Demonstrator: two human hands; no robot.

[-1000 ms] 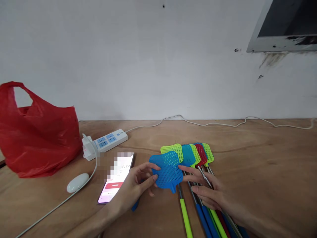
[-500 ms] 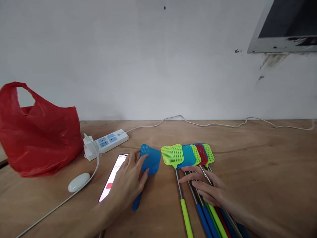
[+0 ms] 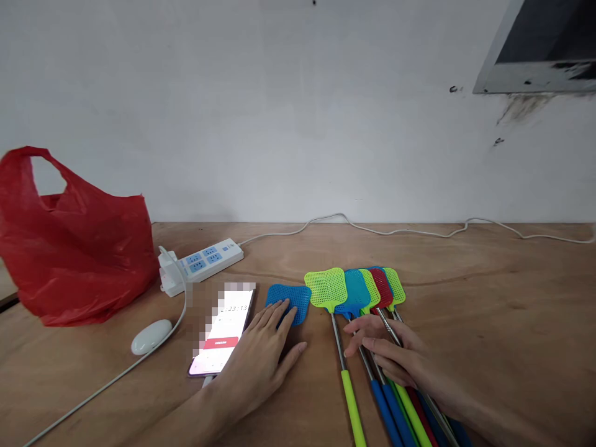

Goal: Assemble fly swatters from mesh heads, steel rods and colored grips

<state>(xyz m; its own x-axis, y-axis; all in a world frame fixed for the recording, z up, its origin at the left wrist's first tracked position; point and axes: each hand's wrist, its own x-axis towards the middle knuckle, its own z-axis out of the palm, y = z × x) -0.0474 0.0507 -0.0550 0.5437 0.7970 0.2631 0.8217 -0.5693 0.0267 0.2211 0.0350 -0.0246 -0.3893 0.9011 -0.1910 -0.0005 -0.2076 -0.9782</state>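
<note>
My left hand [image 3: 262, 354] lies flat and open on a blue fly swatter [image 3: 289, 300], fingers spread over the lower part of its mesh head; its handle is hidden under my palm. To the right, several fly swatters [image 3: 354, 290] lie fanned on the wooden table [image 3: 488, 310], with green, blue and red heads and metal shafts. My right hand [image 3: 395, 351] rests on those shafts just below the heads, fingers extended and slightly apart. A yellow-green swatter [image 3: 326, 287] is the leftmost of the fan.
A lit phone [image 3: 223, 338] lies just left of my left hand. Behind it are a white power strip [image 3: 202, 261], a white oval device [image 3: 151, 336] on a cable, and a red plastic bag [image 3: 77, 248] at far left. A white cable [image 3: 395, 231] runs along the wall.
My left hand carried the blue swatter leftward off the fan, laid it flat beside the phone, and now presses on it. My right hand has stayed on the shafts.
</note>
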